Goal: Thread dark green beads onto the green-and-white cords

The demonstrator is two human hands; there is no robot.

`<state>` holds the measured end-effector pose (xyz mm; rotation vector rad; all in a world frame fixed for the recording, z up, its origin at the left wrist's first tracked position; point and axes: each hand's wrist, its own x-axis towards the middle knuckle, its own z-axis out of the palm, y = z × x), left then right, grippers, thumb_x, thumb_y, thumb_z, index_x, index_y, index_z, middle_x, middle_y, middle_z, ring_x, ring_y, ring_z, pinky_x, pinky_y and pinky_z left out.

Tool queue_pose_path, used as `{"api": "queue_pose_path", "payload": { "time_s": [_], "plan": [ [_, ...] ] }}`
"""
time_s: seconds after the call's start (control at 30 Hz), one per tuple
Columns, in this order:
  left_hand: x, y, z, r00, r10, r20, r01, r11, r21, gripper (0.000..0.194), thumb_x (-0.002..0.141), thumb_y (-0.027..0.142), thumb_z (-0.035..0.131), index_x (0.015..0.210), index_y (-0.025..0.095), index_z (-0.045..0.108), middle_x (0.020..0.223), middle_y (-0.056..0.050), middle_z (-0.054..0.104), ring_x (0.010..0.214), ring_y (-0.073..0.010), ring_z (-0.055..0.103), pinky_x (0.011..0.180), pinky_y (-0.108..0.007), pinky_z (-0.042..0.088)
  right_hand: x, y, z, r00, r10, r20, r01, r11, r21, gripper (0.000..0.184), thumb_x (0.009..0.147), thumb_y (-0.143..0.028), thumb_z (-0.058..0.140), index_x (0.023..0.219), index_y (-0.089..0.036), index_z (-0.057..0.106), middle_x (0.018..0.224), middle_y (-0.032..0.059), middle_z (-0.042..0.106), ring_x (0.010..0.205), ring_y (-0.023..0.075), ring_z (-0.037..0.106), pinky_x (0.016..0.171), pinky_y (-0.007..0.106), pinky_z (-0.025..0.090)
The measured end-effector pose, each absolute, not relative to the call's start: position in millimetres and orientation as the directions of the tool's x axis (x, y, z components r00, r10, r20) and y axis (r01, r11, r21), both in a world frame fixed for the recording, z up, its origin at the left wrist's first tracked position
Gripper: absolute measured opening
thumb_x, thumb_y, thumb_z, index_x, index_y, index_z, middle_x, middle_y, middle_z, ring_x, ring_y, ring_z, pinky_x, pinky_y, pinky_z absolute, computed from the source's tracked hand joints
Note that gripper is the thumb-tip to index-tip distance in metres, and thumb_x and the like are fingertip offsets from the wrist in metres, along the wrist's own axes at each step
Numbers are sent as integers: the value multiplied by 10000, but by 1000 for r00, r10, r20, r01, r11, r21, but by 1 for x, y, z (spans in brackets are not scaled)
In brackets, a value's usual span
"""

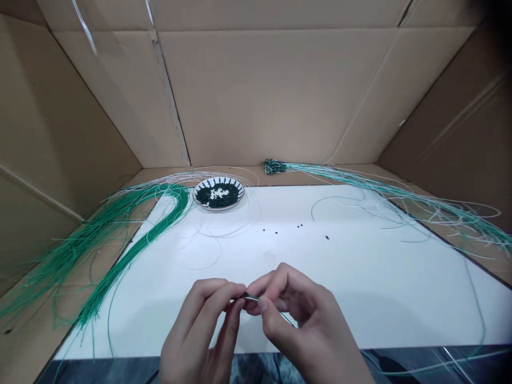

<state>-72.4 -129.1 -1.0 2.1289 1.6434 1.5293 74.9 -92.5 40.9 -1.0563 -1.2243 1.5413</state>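
Note:
My left hand (204, 325) and my right hand (298, 314) meet at the near edge of a white board (360, 277). Both pinch, fingertip to fingertip, a thin green wire (251, 296) with a tiny dark piece on it. The wire trails down under my right palm. A small patterned dish (200, 188) of dark green beads sits at the far left of the board. A few loose beads (298, 226) lie on the board beyond my hands.
A thick bundle of green wires (120, 250) fans out on the left. Another bundle of wires (400, 192), with a dark tuft at its end, lies at the far right. Loose white strands loop across the board. Cardboard walls (280, 96) enclose the space.

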Motion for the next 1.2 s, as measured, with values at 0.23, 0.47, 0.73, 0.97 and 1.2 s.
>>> {"api": "queue_pose_path", "payload": {
  "time_s": [0.23,0.47,0.73,0.97,1.2],
  "plan": [
    [-71,-129,-1,-97,809,580,545,-444,711,255,931,49,576,1006,284,641,891,42,633,795,-103,652,719,-137,534,82,-83,32,-440,889,-130,-213,-243,-946,217,760,-224,800,699,-189,594,874,30,741,752,140,712,761,246,563],
    [-72,-127,-2,-70,824,562,523,-449,724,228,945,54,569,988,274,613,884,51,604,784,-91,623,734,-128,509,84,-83,24,-455,886,-91,-271,-236,-933,279,836,-354,806,735,-184,610,870,26,740,738,113,701,768,222,570],
    [-65,-129,-2,-166,850,501,434,-393,811,239,955,65,557,976,290,635,898,54,604,819,-102,608,747,-152,493,86,-80,28,-463,877,-127,-233,-259,-937,309,787,-361,856,740,-181,608,832,18,752,751,114,706,752,204,555],
    [-71,-127,-3,-90,853,514,436,-430,790,302,925,26,581,1018,304,654,916,57,636,836,-103,639,757,-145,515,85,-80,32,-459,874,-161,-196,-276,-941,246,785,-266,823,727,-180,600,798,4,723,734,110,678,733,208,534],
    [-61,-128,-1,-205,852,482,406,-374,834,227,924,61,574,905,281,627,839,55,605,763,-120,601,713,-186,483,85,-80,33,-457,873,-171,-156,-268,-951,260,788,-309,808,729,-183,589,825,30,737,755,134,672,734,238,527]
  ]
}}
